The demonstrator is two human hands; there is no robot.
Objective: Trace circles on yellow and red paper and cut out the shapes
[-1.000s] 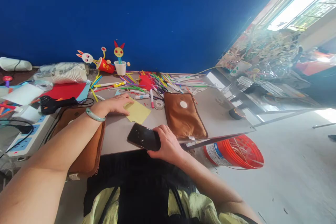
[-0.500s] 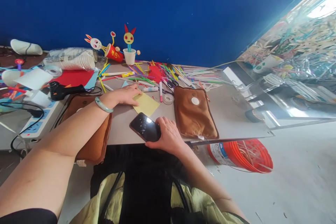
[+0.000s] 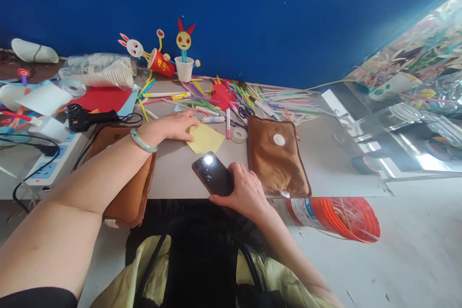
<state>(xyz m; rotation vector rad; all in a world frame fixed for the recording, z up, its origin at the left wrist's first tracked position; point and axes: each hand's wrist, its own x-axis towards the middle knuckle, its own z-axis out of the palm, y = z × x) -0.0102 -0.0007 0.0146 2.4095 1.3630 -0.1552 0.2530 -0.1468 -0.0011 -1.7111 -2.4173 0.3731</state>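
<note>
My right hand is closed round the right end of a smartphone with a dark, shiny screen, just above the table's front edge. My left hand, with a pale green bangle on its wrist, has its fingers closed at the left edge of a square of yellow paper lying on the table. A roll of tape, a pink-and-white marker and a white marker lie beside the paper. To the right of the phone rests a brown fabric pouch.
A second brown pouch lies under my left forearm. Coloured straws or sticks, a red paper piece and two cup figures fill the back. A hot glue gun and power strip are left; an orange bucket sits below right.
The phone in my right hand has come slightly right and towards me, its near end at the table edge. My left hand stays at the paper. The view has shifted a little.
</note>
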